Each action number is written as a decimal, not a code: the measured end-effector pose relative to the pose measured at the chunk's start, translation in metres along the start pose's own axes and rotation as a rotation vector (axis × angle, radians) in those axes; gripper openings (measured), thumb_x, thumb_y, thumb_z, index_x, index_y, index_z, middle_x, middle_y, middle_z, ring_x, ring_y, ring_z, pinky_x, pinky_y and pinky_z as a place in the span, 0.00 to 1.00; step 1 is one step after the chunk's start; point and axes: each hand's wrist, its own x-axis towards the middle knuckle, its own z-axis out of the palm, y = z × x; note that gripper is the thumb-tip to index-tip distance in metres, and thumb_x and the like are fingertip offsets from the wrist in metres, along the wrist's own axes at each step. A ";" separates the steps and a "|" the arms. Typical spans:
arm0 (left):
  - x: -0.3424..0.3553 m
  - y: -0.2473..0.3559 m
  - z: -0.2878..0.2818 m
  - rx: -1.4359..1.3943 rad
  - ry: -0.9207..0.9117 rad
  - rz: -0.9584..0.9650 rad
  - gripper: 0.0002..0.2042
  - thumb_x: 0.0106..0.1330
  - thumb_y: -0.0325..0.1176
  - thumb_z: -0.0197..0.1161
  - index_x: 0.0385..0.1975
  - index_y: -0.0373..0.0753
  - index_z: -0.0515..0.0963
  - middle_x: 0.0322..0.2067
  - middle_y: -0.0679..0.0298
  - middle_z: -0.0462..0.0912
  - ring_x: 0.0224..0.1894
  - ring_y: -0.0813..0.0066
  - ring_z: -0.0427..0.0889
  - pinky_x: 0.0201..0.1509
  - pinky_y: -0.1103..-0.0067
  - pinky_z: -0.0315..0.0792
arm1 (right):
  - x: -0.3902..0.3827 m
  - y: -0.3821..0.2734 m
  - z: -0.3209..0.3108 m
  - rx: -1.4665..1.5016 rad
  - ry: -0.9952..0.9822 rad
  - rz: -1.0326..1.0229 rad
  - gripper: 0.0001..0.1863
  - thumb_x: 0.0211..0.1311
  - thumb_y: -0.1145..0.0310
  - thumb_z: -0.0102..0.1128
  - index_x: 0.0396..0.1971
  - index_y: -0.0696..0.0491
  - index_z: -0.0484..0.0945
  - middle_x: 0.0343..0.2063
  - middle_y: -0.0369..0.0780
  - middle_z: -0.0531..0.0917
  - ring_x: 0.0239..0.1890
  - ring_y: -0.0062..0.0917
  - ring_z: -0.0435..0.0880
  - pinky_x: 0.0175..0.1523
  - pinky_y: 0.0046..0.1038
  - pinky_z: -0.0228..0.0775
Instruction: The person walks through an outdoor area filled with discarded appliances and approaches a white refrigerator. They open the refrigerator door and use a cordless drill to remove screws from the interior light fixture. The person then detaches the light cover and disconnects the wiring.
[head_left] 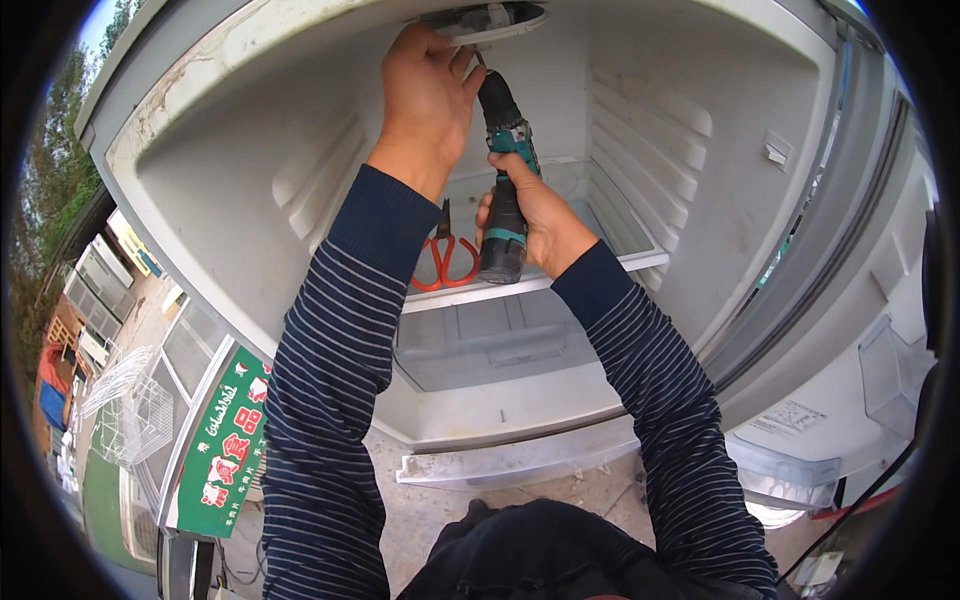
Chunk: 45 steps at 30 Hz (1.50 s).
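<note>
My right hand [535,205] is wrapped round the grip of a black and teal cordless drill [503,105], which points upward inside an open refrigerator. Its thin bit reaches up to the rim of a round white fitting [515,28] in the refrigerator's ceiling. My left hand [425,100] is raised to the same rim, fingers bent close around the bit's tip; whatever they pinch is hidden. A pair of scissors with orange handles [443,262] lies on the glass shelf [620,215] beneath, beside the drill's battery end.
Ribbed side walls of the refrigerator [650,130] enclose both arms. Its open door [840,350] stands at the right, with clear bins. Below is a lower compartment [500,350] with a pale front strip. At the left are a green sign [225,445] and a white wire basket [135,415].
</note>
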 end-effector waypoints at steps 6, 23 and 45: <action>0.013 0.011 -0.010 -0.138 -0.118 -0.056 0.13 0.64 0.34 0.51 0.43 0.32 0.67 0.53 0.47 0.71 0.61 0.49 0.68 0.75 0.53 0.56 | -0.020 0.000 -0.011 0.017 0.054 -0.090 0.28 0.61 0.48 0.74 0.42 0.52 0.68 0.21 0.40 0.77 0.21 0.31 0.83 0.26 0.42 0.82; -0.003 -0.002 0.005 -0.214 -0.088 0.022 0.10 0.70 0.21 0.48 0.48 0.24 0.68 0.59 0.44 0.69 0.65 0.47 0.69 0.76 0.51 0.64 | -0.037 -0.029 -0.052 -0.552 0.321 -0.196 0.12 0.65 0.69 0.64 0.43 0.60 0.76 0.28 0.40 0.79 0.26 0.27 0.83 0.31 0.30 0.81; -0.015 -0.033 -0.013 -0.310 -0.087 0.067 0.32 0.58 0.16 0.46 0.67 0.38 0.62 0.63 0.53 0.69 0.65 0.53 0.72 0.70 0.53 0.71 | -0.051 -0.067 -0.034 -1.405 0.543 0.031 0.31 0.56 0.49 0.70 0.44 0.65 0.80 0.31 0.47 0.86 0.26 0.33 0.87 0.33 0.40 0.83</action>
